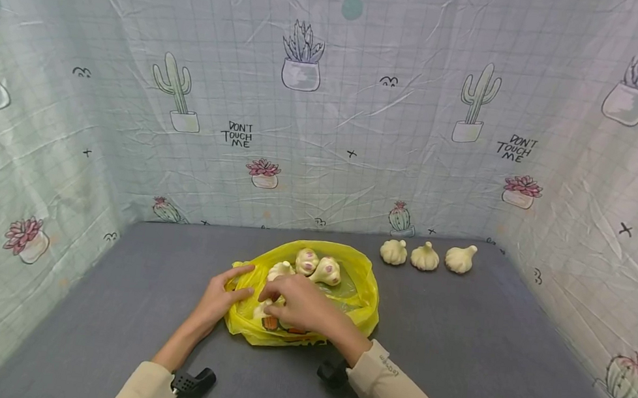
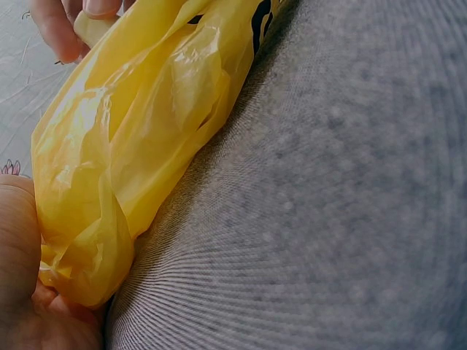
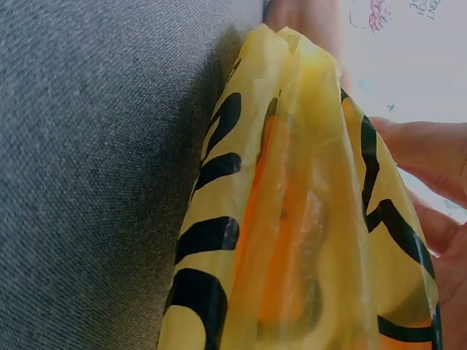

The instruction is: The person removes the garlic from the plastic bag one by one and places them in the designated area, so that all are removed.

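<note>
Here, the left hand [image 1: 219, 296] grips the yellow bag [image 1: 368, 287] while the right hand [image 1: 307, 303] pinches garlic [image 1: 260, 312].

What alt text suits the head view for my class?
A person's right hand reaches into an open yellow plastic bag of round cream garlic bulbs; the left hand touches its left side. Three more bulbs form a row to the right on the grey table.
</note>
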`<state>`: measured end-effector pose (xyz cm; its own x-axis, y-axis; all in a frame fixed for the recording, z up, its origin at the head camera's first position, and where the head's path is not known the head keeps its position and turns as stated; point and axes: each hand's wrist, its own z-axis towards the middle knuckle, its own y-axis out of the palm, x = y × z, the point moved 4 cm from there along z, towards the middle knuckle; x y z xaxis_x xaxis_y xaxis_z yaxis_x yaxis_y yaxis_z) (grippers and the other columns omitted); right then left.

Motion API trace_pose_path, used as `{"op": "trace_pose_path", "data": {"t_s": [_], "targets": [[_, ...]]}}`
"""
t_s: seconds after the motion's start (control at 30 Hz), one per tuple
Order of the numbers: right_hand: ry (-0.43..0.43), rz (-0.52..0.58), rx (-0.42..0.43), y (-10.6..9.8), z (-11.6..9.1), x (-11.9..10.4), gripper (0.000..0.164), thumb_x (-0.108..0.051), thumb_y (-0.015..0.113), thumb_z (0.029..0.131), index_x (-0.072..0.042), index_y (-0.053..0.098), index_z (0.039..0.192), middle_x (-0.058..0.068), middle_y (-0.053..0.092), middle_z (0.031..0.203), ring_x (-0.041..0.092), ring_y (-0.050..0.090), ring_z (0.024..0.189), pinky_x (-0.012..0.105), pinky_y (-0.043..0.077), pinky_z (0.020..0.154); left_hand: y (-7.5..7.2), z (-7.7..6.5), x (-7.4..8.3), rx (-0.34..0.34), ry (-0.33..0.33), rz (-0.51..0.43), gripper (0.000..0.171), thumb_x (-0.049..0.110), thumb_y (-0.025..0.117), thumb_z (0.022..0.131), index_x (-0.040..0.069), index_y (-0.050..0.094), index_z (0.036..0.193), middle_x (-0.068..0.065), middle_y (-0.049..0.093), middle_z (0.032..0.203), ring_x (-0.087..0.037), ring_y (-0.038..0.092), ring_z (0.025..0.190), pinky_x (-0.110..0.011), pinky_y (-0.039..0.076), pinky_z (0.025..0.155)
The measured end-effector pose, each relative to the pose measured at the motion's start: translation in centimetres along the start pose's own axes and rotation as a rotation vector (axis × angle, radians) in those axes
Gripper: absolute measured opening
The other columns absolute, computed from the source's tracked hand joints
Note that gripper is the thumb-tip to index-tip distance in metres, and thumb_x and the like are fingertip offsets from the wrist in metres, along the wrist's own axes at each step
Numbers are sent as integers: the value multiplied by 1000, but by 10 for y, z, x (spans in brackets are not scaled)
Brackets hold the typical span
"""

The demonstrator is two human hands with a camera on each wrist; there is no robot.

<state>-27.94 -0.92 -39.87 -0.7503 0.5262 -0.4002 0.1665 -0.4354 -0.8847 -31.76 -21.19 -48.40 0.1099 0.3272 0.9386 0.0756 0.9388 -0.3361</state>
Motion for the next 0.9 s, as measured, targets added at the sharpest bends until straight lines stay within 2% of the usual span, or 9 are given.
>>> {"op": "trace_pose_path", "data": {"t_s": [0.3,0.4,0.53,0.6,0.67,0.77,0.83,0.9], "targets": [[25,-17,1,1,1,3,19,-14,74,94,-11,80,112,-2,79,105,10,71,96,22,55,85,0,0,-1,4,-3,15,57,13,72,96,10,54,151,-15,44,162,-33,35,153,-49,40,116],[19,-21,5,1,1,4,18,-14,73,95,-11,81,110,-2,79,103,9,71,94,21,55,83,0,1,0,8,-5,14,56,13,72,96,11,56,150,-13,45,161,-31,37,153,-36,44,112],[12,-17,9,1,0,5,16,-15,73,96,-11,81,110,-2,79,102,11,71,92,19,54,81,0,0,2,7,-6,-3,55,14,73,95,12,57,148,-12,46,161,-29,37,153,-14,44,98],[9,-17,13,0,0,5,16,-16,73,96,-11,81,110,-2,79,101,12,71,92,19,53,80,1,0,2,4,-6,-7,55,14,73,96,12,57,149,-12,46,161,-30,36,153,-10,43,94],[1,-22,23,-2,0,4,16,-16,74,96,-11,81,109,-1,79,101,12,71,92,19,53,80,1,0,3,3,-7,-7,56,14,73,96,12,57,149,-12,45,162,-30,36,153,-14,44,97],[-16,-22,37,-5,0,2,14,-15,75,95,-11,80,107,0,79,99,12,71,90,20,53,79,1,-1,3,4,-7,-3,56,14,72,96,12,56,149,-13,44,162,-30,35,154,-31,46,109],[-31,-19,48,-7,-1,1,13,-14,75,95,-11,80,106,1,79,98,14,71,88,20,52,77,1,-1,2,6,-7,0,56,14,72,96,11,56,150,-13,44,162,-31,34,154,-43,42,115],[-41,-17,55,-9,-1,0,13,-14,75,95,-11,80,106,1,79,98,16,71,86,20,51,76,0,0,1,9,-8,5,56,13,71,96,10,55,150,-14,43,163,-32,34,154,-50,39,117]]}}
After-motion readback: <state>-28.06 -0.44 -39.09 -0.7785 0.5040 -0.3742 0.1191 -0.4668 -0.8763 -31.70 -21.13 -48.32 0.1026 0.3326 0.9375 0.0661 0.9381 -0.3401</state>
